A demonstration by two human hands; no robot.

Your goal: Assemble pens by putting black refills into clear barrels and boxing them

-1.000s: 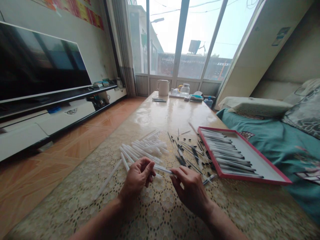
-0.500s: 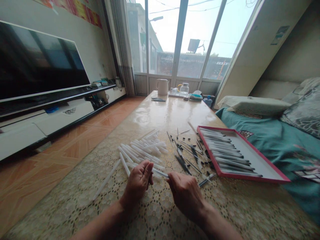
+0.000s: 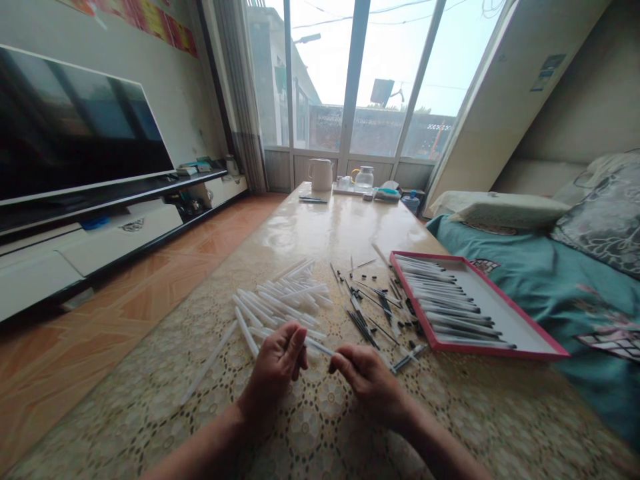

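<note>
A thin whitish pen point(image 3: 319, 346) spans the gap between my two hands above the table. My left hand point(image 3: 279, 360) is closed around its left end, thumb on top. At its right end, my right hand point(image 3: 369, 381) pinches the tip between thumb and curled fingers, hiding that end. Just beyond my left hand lies a loose pile of white translucent pen barrels point(image 3: 273, 300). Past my right hand are scattered dark pen refills point(image 3: 361, 320) and small black caps or plugs point(image 3: 413, 345).
To the right, a pink-rimmed box lid point(image 3: 537, 337) holds a row of pens with dark ends point(image 3: 460, 307). A single barrel point(image 3: 207, 367) lies left of the pile. At the table's far end stand a pitcher point(image 3: 321, 175) and a glass jug point(image 3: 365, 178). A sofa point(image 3: 540, 267) flanks the right side.
My right hand has turned slightly, its thumb now showing more along the pen. My left hand keeps its grip nearly unmoved. The whole view has shifted a little.
</note>
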